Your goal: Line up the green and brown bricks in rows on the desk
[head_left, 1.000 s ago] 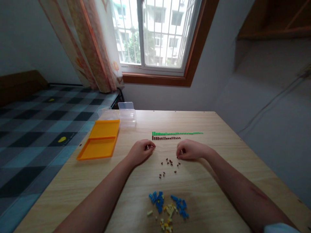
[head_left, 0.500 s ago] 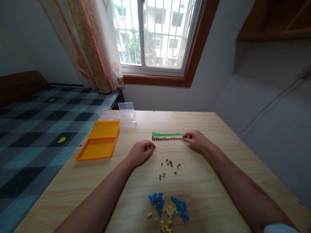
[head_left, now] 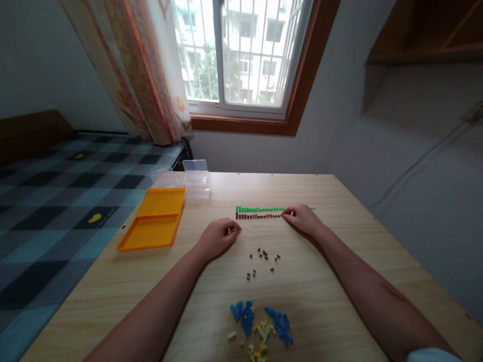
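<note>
My right hand (head_left: 301, 217) is at the right end of a row of small brown building bricks (head_left: 252, 216), its thumb and fingertips pinched on a tiny brown brick at the row's end. Behind it runs a parallel row of green bricks (head_left: 260, 209), which my right hand partly covers. My left hand (head_left: 221, 235) rests on the table left of centre, just in front of the rows. Its fingers are curled together, and anything between them is hidden. Several loose brown bricks (head_left: 265, 254) lie scattered between my forearms.
Nearer to me on the wooden table (head_left: 324, 311) lie blue bricks (head_left: 244, 314) and pale yellow bricks (head_left: 264, 329). An open orange tray (head_left: 151, 234) stands at the left, with clear plastic boxes (head_left: 197, 183) behind it. A bed (head_left: 75, 201) adjoins the left side.
Both hands stay almost where they were, my right hand still at the end of the brown row. The whole view has shifted very slightly.
</note>
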A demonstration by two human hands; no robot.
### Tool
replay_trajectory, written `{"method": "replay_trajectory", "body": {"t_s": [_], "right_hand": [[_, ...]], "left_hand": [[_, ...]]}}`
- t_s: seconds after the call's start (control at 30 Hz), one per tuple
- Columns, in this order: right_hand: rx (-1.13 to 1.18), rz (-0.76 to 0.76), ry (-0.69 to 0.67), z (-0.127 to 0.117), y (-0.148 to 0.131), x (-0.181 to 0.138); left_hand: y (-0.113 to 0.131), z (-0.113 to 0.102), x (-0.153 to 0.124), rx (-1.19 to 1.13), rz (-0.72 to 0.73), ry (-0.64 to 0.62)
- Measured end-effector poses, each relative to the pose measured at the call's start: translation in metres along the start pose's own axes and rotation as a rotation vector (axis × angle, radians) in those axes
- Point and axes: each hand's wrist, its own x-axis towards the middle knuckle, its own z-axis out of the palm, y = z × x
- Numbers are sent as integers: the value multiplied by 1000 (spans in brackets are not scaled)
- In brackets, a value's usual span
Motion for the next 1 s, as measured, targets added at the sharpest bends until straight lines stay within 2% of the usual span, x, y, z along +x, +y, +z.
{"method": "replay_trajectory", "body": {"t_s": [0.67,0.83,0.9,1.0], "right_hand": [[75,21,-12,-2,3,-2],[74,-20,-8,-5,-2,-4],[135,-68,-63,-6,-8,-5],[246,-154,-237,-5,-23,-8]], "left_hand": [[-1,0,-1,15,4,-10],[0,0,-2,57,21,-27],[3,1,-3,80,48,-57],[12,4,-6,98,88,-111]]}}
